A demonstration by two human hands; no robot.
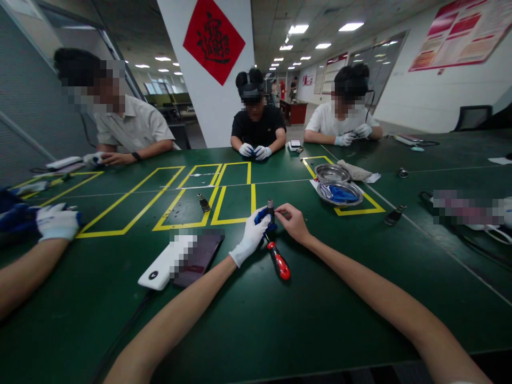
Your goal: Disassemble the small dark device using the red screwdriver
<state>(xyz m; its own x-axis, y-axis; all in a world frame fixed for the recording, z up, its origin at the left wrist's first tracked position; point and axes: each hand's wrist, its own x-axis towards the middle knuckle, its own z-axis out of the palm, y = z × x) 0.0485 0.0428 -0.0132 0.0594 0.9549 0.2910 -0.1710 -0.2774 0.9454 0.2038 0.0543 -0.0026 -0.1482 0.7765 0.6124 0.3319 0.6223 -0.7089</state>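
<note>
My left hand (253,234) wears a white glove with blue fingers. It is closed around a small dark cylindrical part with a metal tip (270,205), held upright. Bare, my right hand (295,222) is right beside that part, thumb and fingertips pinched together; whatever is between them is too small to make out. Just below the hands is a red-and-black screwdriver (280,262), handle toward me, its shaft running up to the left glove. Similar dark parts stand on the green table: one (203,202) to the left, another (395,215) to the right.
Two metal bowls are at the right, the nearer bowl (357,199) holding blue cloth-like material. A white device (164,266) and a dark phone (202,261) lie left of my forearm. Yellow tape (232,221) marks the table (320,320). Several people sit around it; one's gloved hand (59,221) is at left.
</note>
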